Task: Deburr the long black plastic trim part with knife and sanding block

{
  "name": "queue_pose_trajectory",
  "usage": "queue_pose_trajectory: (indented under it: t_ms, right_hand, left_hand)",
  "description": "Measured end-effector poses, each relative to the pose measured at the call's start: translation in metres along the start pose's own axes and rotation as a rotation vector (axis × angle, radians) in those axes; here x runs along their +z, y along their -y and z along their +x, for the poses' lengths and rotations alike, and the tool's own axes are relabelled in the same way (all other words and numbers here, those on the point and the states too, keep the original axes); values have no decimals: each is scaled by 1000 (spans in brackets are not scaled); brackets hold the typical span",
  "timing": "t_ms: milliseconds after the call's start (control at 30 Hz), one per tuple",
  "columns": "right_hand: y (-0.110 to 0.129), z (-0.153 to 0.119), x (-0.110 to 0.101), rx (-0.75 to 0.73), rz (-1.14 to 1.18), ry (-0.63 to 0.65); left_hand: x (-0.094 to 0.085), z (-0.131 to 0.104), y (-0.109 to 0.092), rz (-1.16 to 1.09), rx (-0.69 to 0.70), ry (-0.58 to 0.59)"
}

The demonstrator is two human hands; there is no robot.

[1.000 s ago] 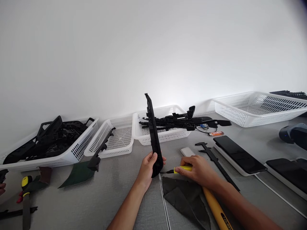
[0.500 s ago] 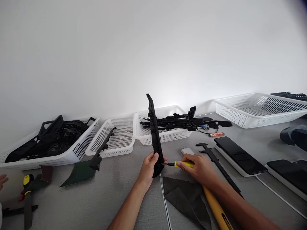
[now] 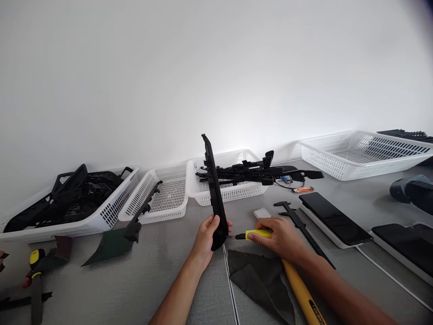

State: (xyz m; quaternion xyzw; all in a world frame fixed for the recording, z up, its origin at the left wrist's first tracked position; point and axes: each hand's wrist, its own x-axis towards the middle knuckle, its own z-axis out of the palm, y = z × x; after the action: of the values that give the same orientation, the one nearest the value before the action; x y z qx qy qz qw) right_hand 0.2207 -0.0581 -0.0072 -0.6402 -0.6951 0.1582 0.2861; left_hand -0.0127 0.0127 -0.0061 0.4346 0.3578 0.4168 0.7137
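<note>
My left hand [image 3: 205, 237] is closed round the lower end of a long black plastic trim piece [image 3: 215, 194], which stands nearly upright above the table and leans a little left at its top. In my right hand [image 3: 282, 237] is a yellow-handled utility knife [image 3: 259, 234], its blade pointing left. The blade tip is at the right edge of the trim piece, near its lower end; whether it touches I cannot tell. Below lies a folded dark cloth [image 3: 260, 282]. A tool with a yellow handle [image 3: 302, 293] lies partly under my right forearm.
White baskets [image 3: 184, 210] line the wall, several with black plastic parts. Right of my hand lie a caliper [image 3: 304, 230], a phone [image 3: 334, 216] on a white block, and a cable [image 3: 392, 275]. Green sandpaper [image 3: 108, 248] lies left; another person's fingers [image 3: 2, 259] show at the edge.
The knife blade has drawn slightly right and down from the trim piece's face to its edge. The trim piece has turned slightly and tilts a bit more left.
</note>
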Motion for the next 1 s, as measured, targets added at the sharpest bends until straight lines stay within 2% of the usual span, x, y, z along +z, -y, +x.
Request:
queue_pose_trajectory:
  t_ms: [267, 767, 1000]
  right_hand:
    - [0, -2, 2, -20, -2, -4]
    - [3, 0, -1, -1, 40, 74]
    - [9, -1, -4, 2, 88, 58]
  left_hand:
    - [-2, -1, -1, 13, -23, 17]
    - [-2, 0, -3, -13, -8, 3]
    - [5, -5, -6, 51, 68, -78]
